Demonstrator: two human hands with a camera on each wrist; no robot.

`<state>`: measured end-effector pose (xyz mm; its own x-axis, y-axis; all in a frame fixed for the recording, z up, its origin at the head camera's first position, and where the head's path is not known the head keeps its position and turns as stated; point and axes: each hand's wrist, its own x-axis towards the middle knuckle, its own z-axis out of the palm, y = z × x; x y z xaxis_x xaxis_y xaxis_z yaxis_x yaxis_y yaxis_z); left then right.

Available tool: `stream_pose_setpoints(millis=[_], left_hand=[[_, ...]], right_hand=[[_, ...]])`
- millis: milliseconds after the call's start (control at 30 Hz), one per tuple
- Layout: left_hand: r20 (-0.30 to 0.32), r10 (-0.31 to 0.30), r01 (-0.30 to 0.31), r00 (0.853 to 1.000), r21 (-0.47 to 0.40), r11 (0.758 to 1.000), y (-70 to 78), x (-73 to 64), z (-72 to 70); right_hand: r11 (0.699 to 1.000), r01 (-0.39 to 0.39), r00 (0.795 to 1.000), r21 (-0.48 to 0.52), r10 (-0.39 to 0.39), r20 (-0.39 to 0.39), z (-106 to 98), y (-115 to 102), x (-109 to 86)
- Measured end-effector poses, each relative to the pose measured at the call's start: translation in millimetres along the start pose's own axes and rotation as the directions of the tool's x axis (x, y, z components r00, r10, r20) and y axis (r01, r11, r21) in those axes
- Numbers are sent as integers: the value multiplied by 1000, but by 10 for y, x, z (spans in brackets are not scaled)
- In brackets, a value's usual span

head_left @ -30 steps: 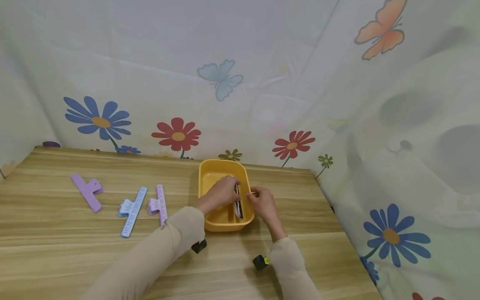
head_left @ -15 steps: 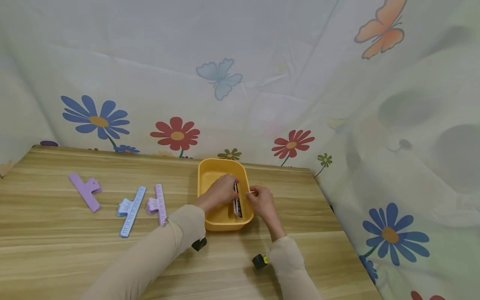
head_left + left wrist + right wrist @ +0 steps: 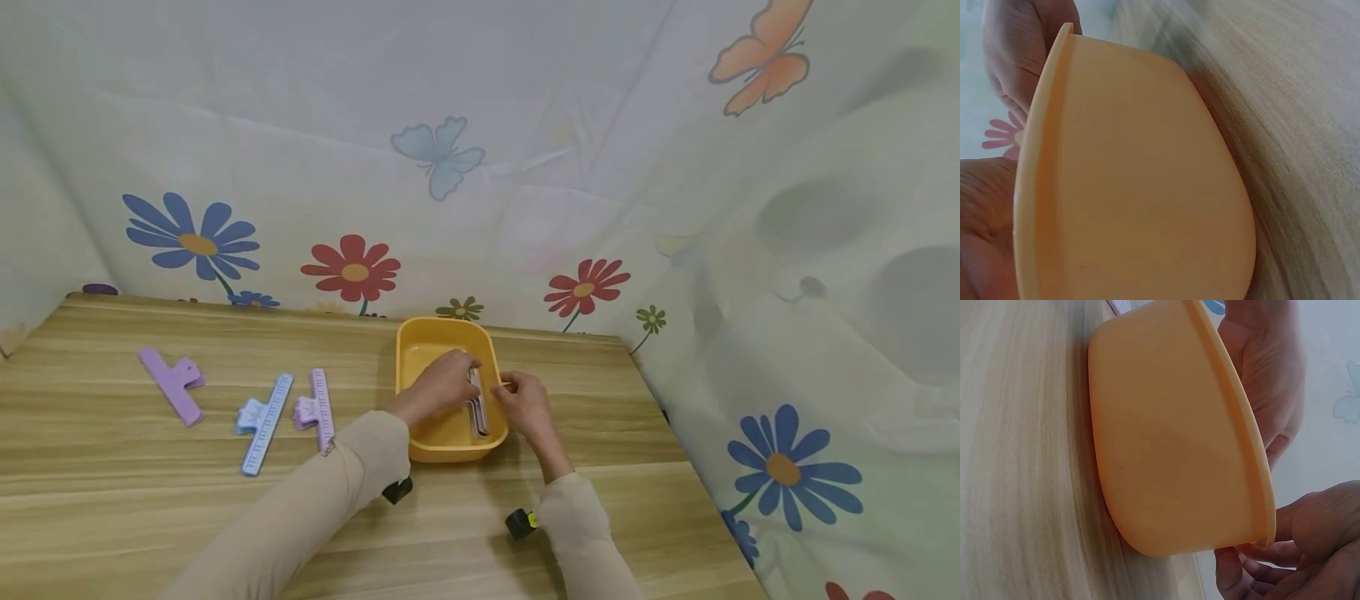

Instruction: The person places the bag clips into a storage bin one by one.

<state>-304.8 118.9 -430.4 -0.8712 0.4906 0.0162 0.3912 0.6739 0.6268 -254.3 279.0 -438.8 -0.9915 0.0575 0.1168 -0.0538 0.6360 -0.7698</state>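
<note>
A yellow plastic basin (image 3: 446, 454) stands at the back middle of the table. My left hand (image 3: 442, 383) reaches inside it and pinches a bundle of thin, card-like strips (image 3: 477, 417) between thumb and fingers. The bundle's edges look pale with dark lines, and its upper part is hidden by the hand. At the basin's right side, my right hand (image 3: 525, 404) pinches the rim. In the right wrist view, the thumb and fingers of that hand (image 3: 1316, 540) meet at the rim; the basin wall hides what the left hand holds.
Left of the basin lie a plain purple clip (image 3: 172, 385), a blue clip with ruler marks (image 3: 267, 425) and a lilac ruler clip (image 3: 321, 408), partly behind the left sleeve. A flower-printed cloth (image 3: 480, 208) rises behind the wooden table (image 3: 450, 533).
Inside the basin, the bundle has turned under my left fingers: a dark, patterned face showed earlier, and pale edges show now. The right hand and basin have hardly moved.
</note>
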Motion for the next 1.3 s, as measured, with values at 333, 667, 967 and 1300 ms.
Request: stream_pose_setpoints(millis=[333,667,967,1300], left_hand=[[-24,22,-22,999,-21,1000,0,-6,-29],[-71,17,-18,997,-16,1000,-4,-74,-135],[-119,46,-50,992,-28,998,-59,-193,-310],[-151,65,-67,986,-10,998,-108,-329,-512]], right_hand=[[1000,10,1000,-1,-10,-4,4,-1,1],[999,24,1000,-20,-24,-9,16,-20,5],[999,12,1000,-44,-12,1,11,-17,3],[999,-15,1000,-44,15,17,9,-18,-9]])
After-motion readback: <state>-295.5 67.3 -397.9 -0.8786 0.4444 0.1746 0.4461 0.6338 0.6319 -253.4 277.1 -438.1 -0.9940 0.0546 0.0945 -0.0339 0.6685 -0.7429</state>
